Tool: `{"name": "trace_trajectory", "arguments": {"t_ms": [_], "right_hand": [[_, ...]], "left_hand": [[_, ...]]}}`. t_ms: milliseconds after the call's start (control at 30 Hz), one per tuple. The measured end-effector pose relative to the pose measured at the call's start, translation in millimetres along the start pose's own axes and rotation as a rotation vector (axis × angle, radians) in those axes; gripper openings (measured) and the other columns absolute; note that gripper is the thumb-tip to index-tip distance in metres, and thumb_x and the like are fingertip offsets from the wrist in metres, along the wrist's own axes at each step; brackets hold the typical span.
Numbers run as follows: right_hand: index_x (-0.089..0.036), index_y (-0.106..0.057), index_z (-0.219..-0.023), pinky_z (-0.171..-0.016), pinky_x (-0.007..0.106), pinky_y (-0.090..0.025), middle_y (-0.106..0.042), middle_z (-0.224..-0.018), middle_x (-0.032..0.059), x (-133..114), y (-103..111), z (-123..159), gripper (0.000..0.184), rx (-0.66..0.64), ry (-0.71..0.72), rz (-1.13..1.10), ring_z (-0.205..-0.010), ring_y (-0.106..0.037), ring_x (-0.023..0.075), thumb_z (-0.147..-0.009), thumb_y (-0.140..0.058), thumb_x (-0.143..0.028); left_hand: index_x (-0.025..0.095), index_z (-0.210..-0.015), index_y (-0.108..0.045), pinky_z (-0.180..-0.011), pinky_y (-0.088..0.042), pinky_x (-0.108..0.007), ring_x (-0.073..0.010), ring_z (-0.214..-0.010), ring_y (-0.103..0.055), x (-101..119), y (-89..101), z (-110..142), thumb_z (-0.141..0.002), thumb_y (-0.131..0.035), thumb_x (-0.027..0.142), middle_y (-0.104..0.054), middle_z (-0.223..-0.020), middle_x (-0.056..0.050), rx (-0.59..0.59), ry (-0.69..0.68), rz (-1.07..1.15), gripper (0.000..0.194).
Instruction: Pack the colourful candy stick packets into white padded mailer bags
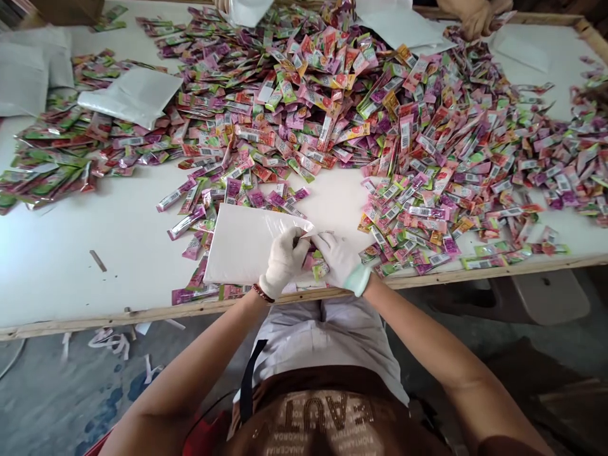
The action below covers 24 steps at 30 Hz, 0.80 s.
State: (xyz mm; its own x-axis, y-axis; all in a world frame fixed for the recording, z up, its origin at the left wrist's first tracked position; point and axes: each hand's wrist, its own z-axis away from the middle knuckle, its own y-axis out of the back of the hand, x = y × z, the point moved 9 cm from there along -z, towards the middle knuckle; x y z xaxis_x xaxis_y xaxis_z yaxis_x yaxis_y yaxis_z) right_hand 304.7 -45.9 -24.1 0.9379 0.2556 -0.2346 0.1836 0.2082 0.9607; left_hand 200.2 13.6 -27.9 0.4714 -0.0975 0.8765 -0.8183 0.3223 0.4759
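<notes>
A flat white plastic bag [242, 247] lies on top of loose sachets near the table's front edge, its narrow end towards my hands. My left hand [285, 258], in a white glove, pinches the bag's right end between thumb and fingers. From the right, my right hand [338, 258], gloved too, meets the same edge with closed fingertips; exactly how they grip is partly hidden. Beneath and between the hands a few sachets [319, 269] show, pink and green. Small purple stick sachets [183, 223] lie just left of the bag.
A large heap of colourful stick sachets [327, 95] covers the table's middle and right. More white bags [135, 95] rest at the left and back. Another person's hand [472, 18] is at the far right edge. A wooden rim [142, 313] borders the white tabletop [57, 266].
</notes>
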Motion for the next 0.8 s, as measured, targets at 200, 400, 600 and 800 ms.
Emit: {"name": "trace_trajectory", "arguments": {"t_ms": [200, 400, 600, 800], "right_hand": [[-0.014, -0.052, -0.135, -0.089, 0.045, -0.045, -0.057, -0.132, 0.0228, 10, -7, -30, 0.054, -0.075, -0.172, -0.029, -0.106, -0.060, 0.0343, -0.088, -0.060, -0.037], [-0.011, -0.051, -0.137, -0.100, 0.047, -0.041, -0.055, -0.136, 0.0233, 5, -3, -25, 0.057, 0.010, -0.047, -0.142, -0.118, -0.054, 0.0361, -0.088, -0.063, -0.039], [-0.020, -0.056, -0.136, -0.101, 0.038, -0.041, -0.059, -0.132, 0.0122, 7, 10, -9, 0.041, 0.064, -0.005, -0.257, -0.116, -0.054, 0.0256, -0.104, -0.040, -0.040], [-0.021, -0.069, -0.116, -0.087, 0.039, -0.044, -0.064, -0.114, 0.0128, 1, 13, -25, 0.036, -0.011, -0.182, -0.163, -0.101, -0.059, 0.0279, -0.102, -0.042, -0.040]], "left_hand": [[0.021, -0.065, -0.045, -0.058, -0.029, -0.028, -0.0128, -0.057, -0.040, 21, 5.0, 1, -0.083, -0.053, 0.025, -0.043, -0.058, 0.004, 0.044, 0.039, -0.074, 0.020], [0.020, -0.089, -0.056, -0.066, -0.035, -0.031, -0.0197, -0.073, -0.056, 19, -10.5, 5, -0.091, -0.049, 0.025, -0.061, -0.076, -0.004, 0.116, -0.099, -0.376, 0.009], [0.019, -0.097, -0.062, -0.069, -0.041, -0.031, -0.0218, -0.081, -0.062, 19, 0.7, 2, -0.092, -0.047, 0.022, -0.067, -0.093, -0.008, -0.010, -0.173, -0.553, 0.016], [0.018, -0.094, -0.066, -0.058, -0.034, -0.030, -0.0210, -0.073, -0.062, 21, 21.6, 13, -0.090, -0.054, 0.029, -0.066, -0.096, -0.010, -0.050, -0.105, -0.876, 0.017]]}}
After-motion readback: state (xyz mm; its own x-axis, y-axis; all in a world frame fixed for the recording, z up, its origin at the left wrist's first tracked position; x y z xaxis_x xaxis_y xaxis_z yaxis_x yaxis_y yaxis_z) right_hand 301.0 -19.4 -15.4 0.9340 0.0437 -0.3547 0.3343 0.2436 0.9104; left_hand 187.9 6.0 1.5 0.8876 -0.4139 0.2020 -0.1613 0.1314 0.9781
